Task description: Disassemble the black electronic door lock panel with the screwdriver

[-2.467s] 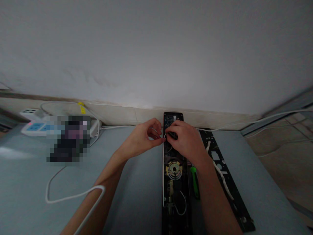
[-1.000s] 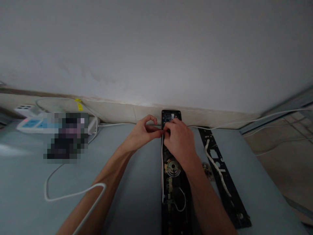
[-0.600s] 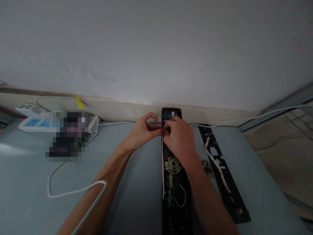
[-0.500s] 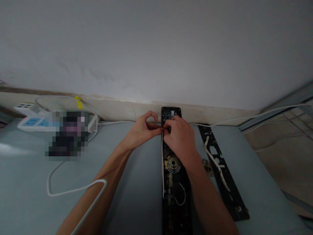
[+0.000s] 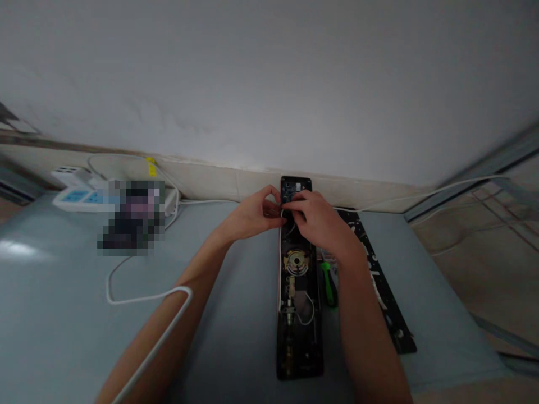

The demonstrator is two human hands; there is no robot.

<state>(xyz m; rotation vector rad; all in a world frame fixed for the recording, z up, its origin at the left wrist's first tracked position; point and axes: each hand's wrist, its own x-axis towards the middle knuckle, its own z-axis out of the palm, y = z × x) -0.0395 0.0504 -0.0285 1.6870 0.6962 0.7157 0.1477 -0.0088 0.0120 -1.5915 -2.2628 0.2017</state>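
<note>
A long black device housing (image 5: pixel 301 350) lies open on the table, its far end by the wall. Inside it are a round speaker (image 5: pixel 297 262), metal parts and a circuit board (image 5: pixel 288 186) at the far end. A thin white wire (image 5: pixel 280 264) runs along the housing's left edge up to my fingers. My left hand (image 5: pixel 257 214) is at the left edge, with thumb and curled fingers closed around the wire's upper end. From the right, my right hand (image 5: pixel 323 220) reaches over the housing, its fingertips pinched at the same spot, partly hiding the board's lower part.
A green-handled screwdriver (image 5: pixel 329 285) lies right of the housing. Beyond my right forearm is a black perforated panel (image 5: pixel 398 314). At left stand a white power strip (image 5: pixel 67 201) and a blurred-out object (image 5: pixel 135 216). A white cable (image 5: pixel 138 298) crosses over my left forearm.
The view has shifted, bringing the housing's near end into sight. My right forearm has swung right, uncovering the screwdriver. Both hands stay at the board's left edge, fingers slightly rearranged.
</note>
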